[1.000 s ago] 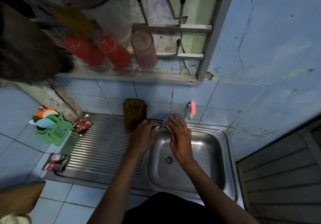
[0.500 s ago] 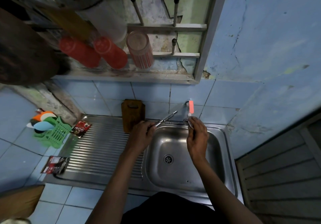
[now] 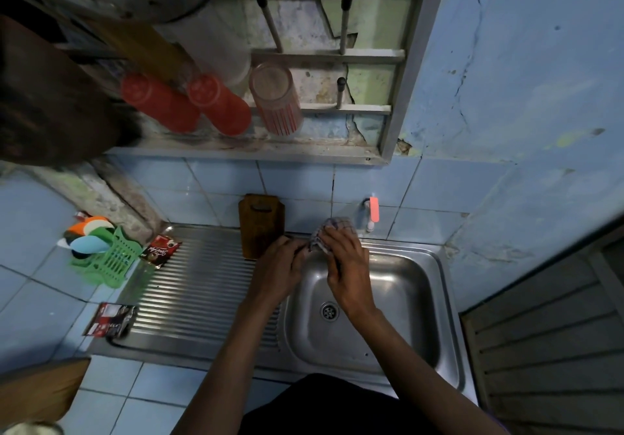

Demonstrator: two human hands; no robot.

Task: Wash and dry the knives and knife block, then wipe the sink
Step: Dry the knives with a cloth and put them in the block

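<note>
Little can be read. The red sachet (image 3: 161, 251) at the back left of the drainboard (image 3: 202, 286) carries slanted white script, too small and blurred to make out. The red-and-black packet (image 3: 111, 320) at the drainboard's front left corner has white print that is just as unreadable, and no other label, number or sign shows.

Both forearms bare to past the elbows, no sleeves showing. Left hand (image 3: 282, 267) and right hand (image 3: 344, 266) bare: no gloves, rings or watch visible. Dark, plain garment on torso at bottom edge.
</note>
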